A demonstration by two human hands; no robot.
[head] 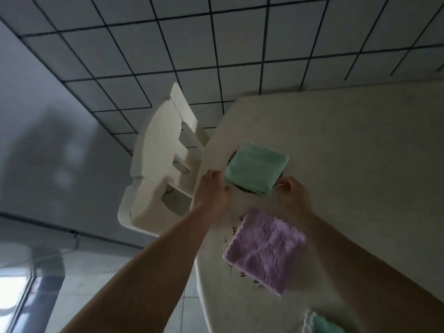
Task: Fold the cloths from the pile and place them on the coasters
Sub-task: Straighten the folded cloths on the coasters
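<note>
Red lettering is printed on the pale desk [360,152] beside the folded purple cloth [264,253]; the letters "JOY" can be made out at its left edge, while the remaining marks are too blurred to be read. Three cloths are seen in all. A folded green cloth [257,168] is laid on a dark round coaster [234,156], of which only slivers of rim are shown at the left and near sides. The purple cloth is placed nearer, well apart from the green one, on the printed patch. A third cloth [322,324], green with a pale edge, is cut off at the near edge of the picture.

The left hand [212,188] is held at the green cloth's near left corner, its fingers curled; whether the cloth is pinched cannot be told. The right hand [292,191] is held at the near right corner, fingers curled in and thumb against the cloth's edge; a true pinch cannot be confirmed.

One white plastic chair [163,169] is stood just left of the desk on a tiled floor [216,39].
</note>
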